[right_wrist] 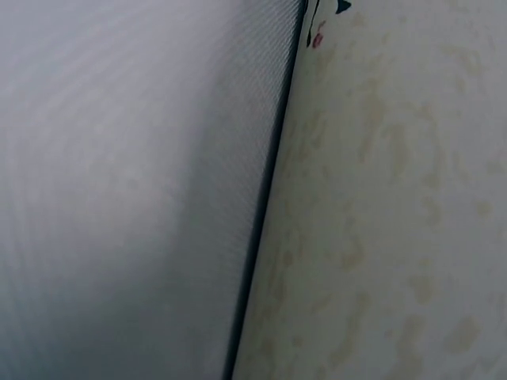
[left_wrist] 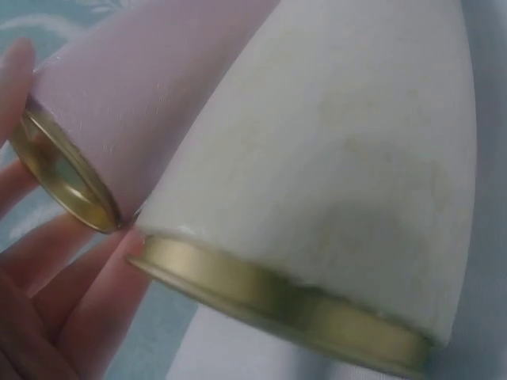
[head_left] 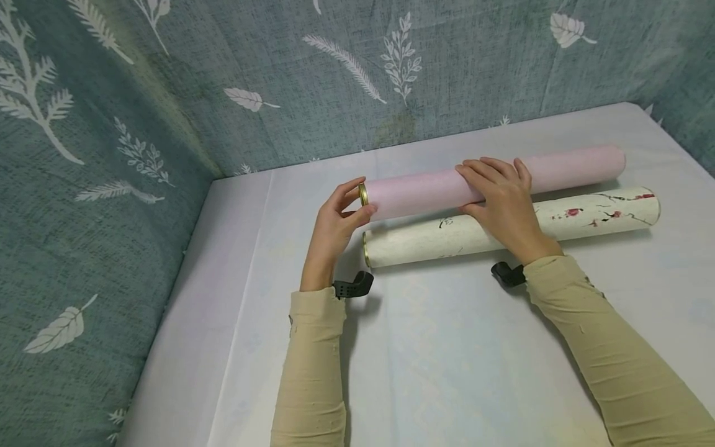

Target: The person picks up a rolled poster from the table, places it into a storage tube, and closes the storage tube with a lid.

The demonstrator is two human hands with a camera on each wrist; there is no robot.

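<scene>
A long pink cardboard tube (head_left: 416, 194) with a gold metal rim (left_wrist: 75, 202) lies slanted across the far part of the table. My left hand (head_left: 329, 226) grips its left end, thumb on the near side and fingers around the rim. Farther right, my right hand (head_left: 505, 202) holds the same tube from above, fingers draped over the top and thumb on the near side. Just in front, a cream tube (head_left: 413, 247) printed with dark branches and red blossoms lies alongside, passing under my right hand. Its gold-rimmed end (left_wrist: 277, 297) fills much of the left wrist view.
Both tubes lie on a table with a pale cloth (head_left: 447, 347). Green-blue leaf-patterned fabric (head_left: 335, 87) hangs behind the table and along its left side. A black wrist camera (head_left: 357, 285) is strapped to the left wrist, another (head_left: 507, 274) to the right.
</scene>
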